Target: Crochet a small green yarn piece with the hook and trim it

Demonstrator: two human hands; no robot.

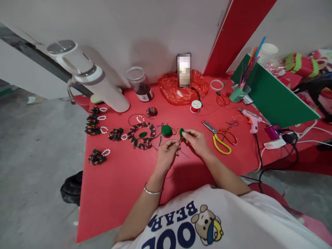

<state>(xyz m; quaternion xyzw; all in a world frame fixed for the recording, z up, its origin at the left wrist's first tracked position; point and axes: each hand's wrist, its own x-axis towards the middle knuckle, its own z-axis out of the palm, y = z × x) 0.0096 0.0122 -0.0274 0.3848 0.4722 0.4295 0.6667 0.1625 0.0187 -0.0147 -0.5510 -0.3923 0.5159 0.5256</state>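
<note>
My right hand (195, 140) is closed, thumb and fingers pinching a small green crocheted piece (182, 134). Close beside it, my left hand (168, 152) is closed too, its fingertips meeting near the piece's lower edge; what they pinch is too thin to make out. A thin dark strand or rod (185, 154) shows just below the fingers. Behind my left hand lies a green yarn ball (166, 130). Further left is a multicoloured braided ring (132, 129) with a green leaf-shaped piece (142, 135) inside it.
Several yarn flowers with bead loops, one a yarn flower (96, 157), line the left side. Scissors (220, 136), a glue gun (252, 120) and a power strip (274, 143) lie rightward. At the back stand a tumbler (103, 83), jar (141, 86), phone (184, 71) and thread spool (195, 106).
</note>
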